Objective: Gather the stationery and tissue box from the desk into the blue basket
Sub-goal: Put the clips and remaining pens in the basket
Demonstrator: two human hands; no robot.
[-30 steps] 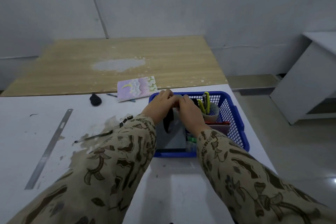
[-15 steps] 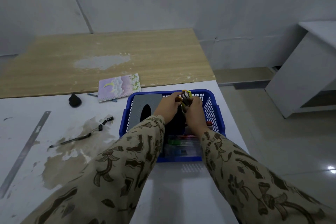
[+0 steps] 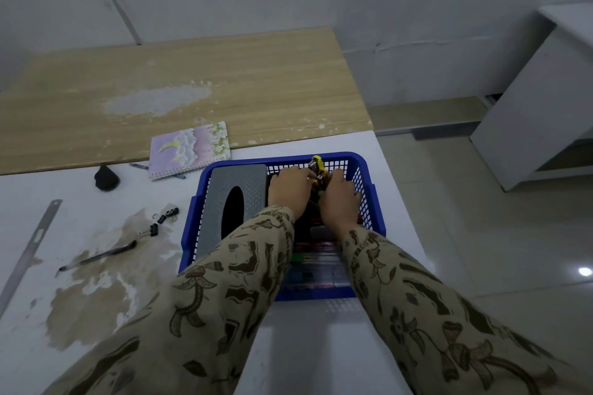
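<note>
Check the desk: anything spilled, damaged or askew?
Yes. A brown stain spreads over the white desk left of the basket, with a pen lying in it and clips at its edge. The wooden top behind has a worn grey patch.

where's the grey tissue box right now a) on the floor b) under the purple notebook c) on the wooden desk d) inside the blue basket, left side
d: the grey tissue box lies inside the blue basket, in its left part, while the left hand and right hand grip the yellow tools in its right part.
</note>
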